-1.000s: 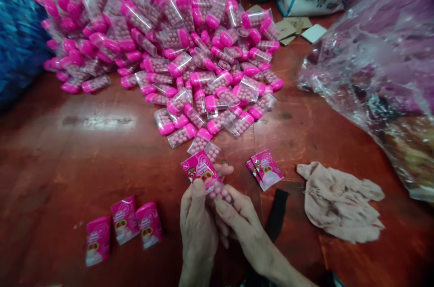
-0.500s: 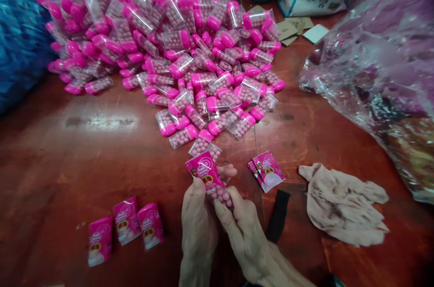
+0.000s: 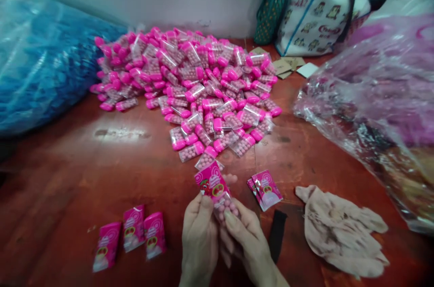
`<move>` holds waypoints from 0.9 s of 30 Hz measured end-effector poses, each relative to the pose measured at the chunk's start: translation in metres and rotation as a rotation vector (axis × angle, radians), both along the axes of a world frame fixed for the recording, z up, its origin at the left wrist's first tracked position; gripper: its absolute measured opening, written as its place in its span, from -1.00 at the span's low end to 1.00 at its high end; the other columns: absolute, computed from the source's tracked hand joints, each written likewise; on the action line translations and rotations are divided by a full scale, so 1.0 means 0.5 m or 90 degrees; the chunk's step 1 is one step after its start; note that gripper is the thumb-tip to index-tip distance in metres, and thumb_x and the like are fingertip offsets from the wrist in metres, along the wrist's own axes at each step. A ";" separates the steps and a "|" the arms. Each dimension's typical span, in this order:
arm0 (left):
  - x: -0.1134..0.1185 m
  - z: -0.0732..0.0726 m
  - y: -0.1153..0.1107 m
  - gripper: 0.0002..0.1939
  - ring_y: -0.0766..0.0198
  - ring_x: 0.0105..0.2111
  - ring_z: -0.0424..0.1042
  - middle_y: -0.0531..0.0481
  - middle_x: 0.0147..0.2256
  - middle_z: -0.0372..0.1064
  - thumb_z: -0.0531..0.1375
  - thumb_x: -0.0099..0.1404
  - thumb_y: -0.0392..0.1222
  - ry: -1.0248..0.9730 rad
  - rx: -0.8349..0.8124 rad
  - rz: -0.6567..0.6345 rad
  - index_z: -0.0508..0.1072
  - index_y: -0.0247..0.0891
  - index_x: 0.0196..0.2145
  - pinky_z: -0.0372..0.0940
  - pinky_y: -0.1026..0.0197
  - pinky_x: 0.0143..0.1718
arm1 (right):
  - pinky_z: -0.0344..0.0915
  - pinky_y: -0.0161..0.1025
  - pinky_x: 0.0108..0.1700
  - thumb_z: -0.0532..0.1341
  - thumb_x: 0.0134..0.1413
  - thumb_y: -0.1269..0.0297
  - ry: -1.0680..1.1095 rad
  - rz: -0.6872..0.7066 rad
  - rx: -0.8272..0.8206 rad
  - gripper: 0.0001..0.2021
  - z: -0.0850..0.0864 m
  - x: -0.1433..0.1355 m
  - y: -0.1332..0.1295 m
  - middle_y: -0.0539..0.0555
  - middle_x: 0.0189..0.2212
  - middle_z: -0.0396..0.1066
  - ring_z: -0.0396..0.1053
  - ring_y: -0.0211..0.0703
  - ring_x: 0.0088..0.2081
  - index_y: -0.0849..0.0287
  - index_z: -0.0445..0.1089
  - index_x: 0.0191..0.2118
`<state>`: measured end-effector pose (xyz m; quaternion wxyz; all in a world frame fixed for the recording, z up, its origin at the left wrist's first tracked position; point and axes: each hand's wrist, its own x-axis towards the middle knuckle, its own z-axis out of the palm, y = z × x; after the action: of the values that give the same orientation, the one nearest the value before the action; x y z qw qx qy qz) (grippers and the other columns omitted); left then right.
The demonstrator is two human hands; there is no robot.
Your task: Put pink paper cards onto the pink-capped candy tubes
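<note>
Between both hands is a small clear candy container [image 3: 224, 206] filled with pink balls, its far part covered by a printed pink sleeve [image 3: 213, 182]. My left hand [image 3: 199, 237] is closed on it, thumb near the lower edge of the sleeve. My right hand [image 3: 249, 237] grips the bare near end, thumb lying over the balls. Right of the hands lie flat printed sleeves [image 3: 267, 189], stacked and overlapping. To the left, three sleeved containers [image 3: 106, 247] rest on the reddish-brown wooden surface [image 3: 61, 196].
A large heap of pink-capped candy containers [image 3: 203, 88] lies beyond the hands. Blue-filled plastic [image 3: 50, 65] stands left, a clear plastic bag [image 3: 373, 92] right. A crumpled cloth [image 3: 342, 232] and black strip [image 3: 278, 235] lie at right. Bags [image 3: 312, 20] stand by the wall.
The camera view has tilted up, so more of the wall shows and things sit lower. Both hands still hold the container; my right thumb now lies flatter over the balls.
</note>
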<state>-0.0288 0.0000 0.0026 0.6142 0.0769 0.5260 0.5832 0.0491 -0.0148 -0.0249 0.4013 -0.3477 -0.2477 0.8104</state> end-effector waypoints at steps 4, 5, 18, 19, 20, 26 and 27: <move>0.025 0.014 -0.025 -0.68 0.30 -0.69 0.36 -0.12 -0.48 0.50 0.25 0.06 -0.04 0.063 0.020 -0.039 0.52 -0.29 -0.27 0.21 0.34 -0.75 | 0.01 -0.44 -0.74 0.13 0.03 -0.06 -0.052 -0.060 0.038 -0.64 0.015 0.003 -0.007 -0.19 -0.73 0.00 -0.08 -0.43 -0.75 0.18 0.26 -0.28; 0.032 0.018 -0.030 -0.69 0.36 -0.74 0.30 -0.11 -0.50 0.50 0.25 0.07 -0.05 0.078 0.027 -0.047 0.52 -0.30 -0.27 0.15 0.36 -0.79 | 0.02 -0.44 -0.73 0.12 0.03 -0.06 -0.098 -0.071 0.055 -0.62 0.021 0.008 -0.009 -0.17 -0.72 0.01 -0.05 -0.41 -0.74 0.18 0.27 -0.24; 0.025 0.077 -0.044 -0.75 0.21 -0.44 0.45 -0.19 -0.35 0.50 0.21 0.13 -0.13 -0.031 0.125 -0.038 0.53 -0.39 -0.32 0.34 0.26 -0.43 | 0.32 -0.34 -0.44 0.08 0.13 0.16 -0.489 -0.082 0.423 -0.74 0.076 0.049 -0.025 0.05 -0.49 0.46 0.42 -0.16 -0.50 0.19 0.25 -0.11; 0.027 0.078 -0.049 -0.75 0.19 -0.40 0.46 -0.19 -0.35 0.50 0.21 0.14 -0.14 -0.026 0.128 -0.045 0.53 -0.39 -0.33 0.34 0.24 -0.39 | 0.31 -0.33 -0.49 0.05 0.15 0.15 -0.527 -0.083 0.457 -0.76 0.076 0.048 -0.030 0.07 -0.51 0.45 0.42 -0.15 -0.53 0.19 0.27 -0.17; 0.029 0.079 -0.054 -0.75 0.17 -0.36 0.46 -0.19 -0.35 0.50 0.20 0.15 -0.14 -0.027 0.132 -0.057 0.53 -0.40 -0.34 0.34 0.23 -0.35 | 0.29 -0.33 -0.53 0.02 0.17 0.13 -0.557 -0.086 0.490 -0.75 0.075 0.047 -0.034 0.08 -0.55 0.44 0.41 -0.13 -0.56 0.20 0.29 -0.23; 0.036 0.075 -0.079 -0.74 0.10 -0.27 0.45 -0.21 -0.36 0.51 0.19 0.15 -0.12 -0.036 0.158 -0.083 0.54 -0.40 -0.37 0.32 0.18 -0.27 | 0.27 -0.35 -0.57 -0.05 0.23 0.18 -0.561 -0.118 0.562 -0.72 0.079 0.046 -0.050 0.11 -0.57 0.44 0.41 -0.16 -0.59 0.25 0.30 -0.25; 0.035 0.074 -0.083 -0.75 0.10 -0.27 0.45 -0.21 -0.36 0.51 0.20 0.15 -0.13 -0.035 0.162 -0.083 0.54 -0.39 -0.36 0.32 0.18 -0.27 | 0.26 -0.36 -0.57 -0.04 0.22 0.19 -0.554 -0.111 0.554 -0.74 0.081 0.046 -0.052 0.09 -0.58 0.44 0.41 -0.17 -0.59 0.24 0.31 -0.27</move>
<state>-0.0114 -0.0415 0.0394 0.6506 0.1722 0.4243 0.6059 0.0722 -0.0407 0.0157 0.4332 -0.4696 -0.6669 0.3834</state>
